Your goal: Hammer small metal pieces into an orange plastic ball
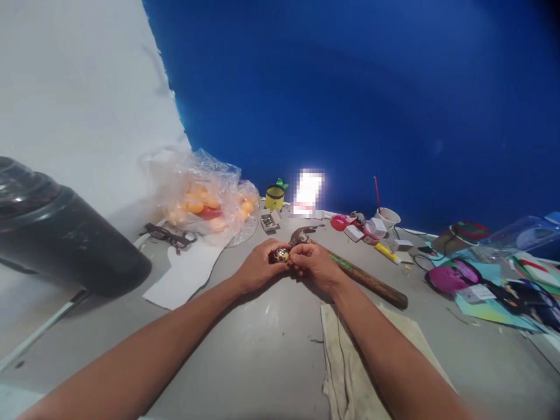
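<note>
Near the middle of the grey table, my left hand [261,265] is closed round a small round object [281,255] with a shiny gold and dark patterned surface. My right hand [315,263] is closed in a pinch at the right side of that object; whatever lies between its fingertips is too small to make out. Just behind and beside my right hand lies a claw hammer [371,281], its metal head beyond my fingers and its wooden handle slanting to the right. A small open box of metal bits [270,221] stands beyond my left hand.
Left are a large dark cylinder [74,233], glasses [168,236], white paper [181,277] and a plastic bag of orange items [205,201]. A cloth [350,361] lies under my right forearm. Right are a white cup [388,217], small boxes [353,233] and a pink item [452,277].
</note>
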### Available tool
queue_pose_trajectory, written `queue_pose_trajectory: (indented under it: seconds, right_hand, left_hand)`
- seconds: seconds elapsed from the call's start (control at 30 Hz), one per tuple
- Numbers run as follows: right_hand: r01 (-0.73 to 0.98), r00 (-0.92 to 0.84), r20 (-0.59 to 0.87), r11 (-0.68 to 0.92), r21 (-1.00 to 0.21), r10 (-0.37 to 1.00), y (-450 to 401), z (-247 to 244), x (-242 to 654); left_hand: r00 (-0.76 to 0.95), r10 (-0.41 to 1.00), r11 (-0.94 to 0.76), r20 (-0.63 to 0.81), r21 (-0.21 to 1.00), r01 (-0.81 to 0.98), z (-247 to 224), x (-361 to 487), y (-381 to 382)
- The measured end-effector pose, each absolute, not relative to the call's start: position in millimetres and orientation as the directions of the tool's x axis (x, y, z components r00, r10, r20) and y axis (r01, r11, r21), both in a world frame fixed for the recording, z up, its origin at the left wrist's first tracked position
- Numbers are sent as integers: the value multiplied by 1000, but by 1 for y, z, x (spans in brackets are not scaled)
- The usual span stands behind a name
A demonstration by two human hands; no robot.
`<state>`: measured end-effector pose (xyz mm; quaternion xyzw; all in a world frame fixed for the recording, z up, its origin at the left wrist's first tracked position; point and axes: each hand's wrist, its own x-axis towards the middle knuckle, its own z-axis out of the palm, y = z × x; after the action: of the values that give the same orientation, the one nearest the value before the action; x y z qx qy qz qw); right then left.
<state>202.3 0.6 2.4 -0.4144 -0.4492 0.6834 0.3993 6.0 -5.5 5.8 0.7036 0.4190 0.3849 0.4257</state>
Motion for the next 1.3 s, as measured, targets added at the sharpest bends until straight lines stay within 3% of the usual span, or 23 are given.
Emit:
queue_pose_trajectory:
  seconds: [0.3,1.3]
  right_hand:
    - [-179,-284,-161,-217,-960,945,-2,0,196]
    - [-130,-307,-182,-230,-964,934,0,-1,197]
  left_hand:
    - [332,919,-327,214,883,337,7,7,-8]
    - [328,918,-343,222,860,377,3,7,-6]
